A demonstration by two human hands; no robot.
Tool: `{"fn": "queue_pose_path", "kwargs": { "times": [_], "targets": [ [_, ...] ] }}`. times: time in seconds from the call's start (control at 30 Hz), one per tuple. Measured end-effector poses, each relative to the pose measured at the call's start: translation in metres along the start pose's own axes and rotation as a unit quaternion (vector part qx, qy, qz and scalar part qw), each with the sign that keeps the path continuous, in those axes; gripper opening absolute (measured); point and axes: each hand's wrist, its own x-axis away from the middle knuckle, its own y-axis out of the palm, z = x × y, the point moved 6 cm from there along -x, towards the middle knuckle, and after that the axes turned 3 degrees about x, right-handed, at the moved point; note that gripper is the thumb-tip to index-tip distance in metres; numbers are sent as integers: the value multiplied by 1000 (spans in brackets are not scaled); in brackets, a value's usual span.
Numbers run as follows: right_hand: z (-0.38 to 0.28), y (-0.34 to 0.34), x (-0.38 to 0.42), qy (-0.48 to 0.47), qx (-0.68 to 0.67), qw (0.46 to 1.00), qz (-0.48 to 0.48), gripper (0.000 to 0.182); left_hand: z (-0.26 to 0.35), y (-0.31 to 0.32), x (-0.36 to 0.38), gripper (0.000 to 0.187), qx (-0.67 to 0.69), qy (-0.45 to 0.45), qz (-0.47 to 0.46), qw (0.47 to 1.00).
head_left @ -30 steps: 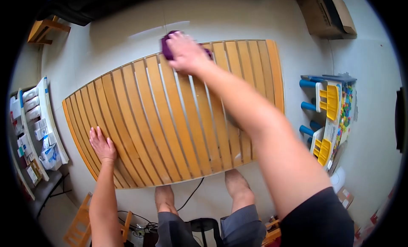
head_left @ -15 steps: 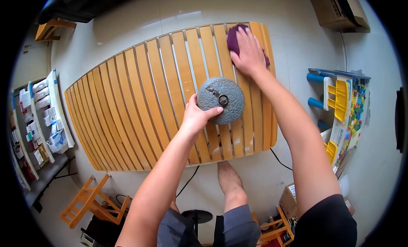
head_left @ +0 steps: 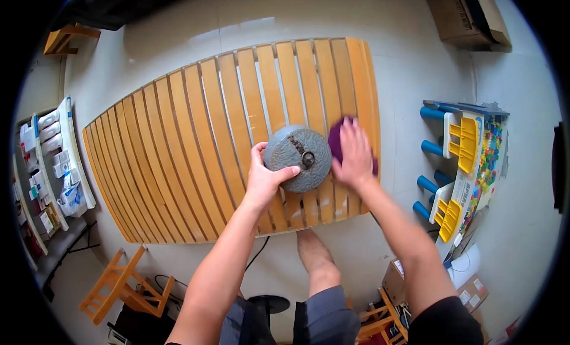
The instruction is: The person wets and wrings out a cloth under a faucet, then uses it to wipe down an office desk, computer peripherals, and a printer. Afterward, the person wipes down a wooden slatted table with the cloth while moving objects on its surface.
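My left hand (head_left: 264, 179) grips the near-left edge of a round grey stone-like weight with a dark metal ring at its centre (head_left: 297, 158), thumb hooked over the top and fingers curled around the rim, so it is closed on that disc. My right hand (head_left: 354, 155) lies flat with fingers spread, palm pressing down on a dark purple cloth (head_left: 336, 144) which shows from under my fingers on the left side; the hand presses the cloth rather than clasping it. The grey weight sits on the slatted honey-coloured wooden bench (head_left: 196, 149), toward its near right corner, and the purple cloth lies just beside the weight on the right, close to the bench's right edge. My two hands are near one another with the weight between them. Beyond the near edge of the bench my bare foot (head_left: 314, 256) stands on the pale floor (head_left: 415, 66). To the right of the bench stands a blue and yellow plastic toy table (head_left: 460, 161). At far left a white shelf with small boxes (head_left: 53, 173) runs along the wall, and a small orange wooden stool (head_left: 122, 285) lies at lower left.
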Motion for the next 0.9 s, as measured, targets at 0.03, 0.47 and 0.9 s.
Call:
{"fn": "queue_pose_path", "kwargs": {
  "times": [0.03, 0.47, 0.9],
  "targets": [
    [8, -2, -36, 1, 0, 999, 32, 78, 1, -8, 9, 86, 60, 6, -16, 998],
    [-276, 51, 33, -249, -87, 964, -26, 52, 25, -213, 166, 63, 338, 70, 121, 931],
    [15, 1, -75, 283, 114, 944, 122, 69, 20, -286, 218, 69, 282, 76, 158, 943]
  ]
}}
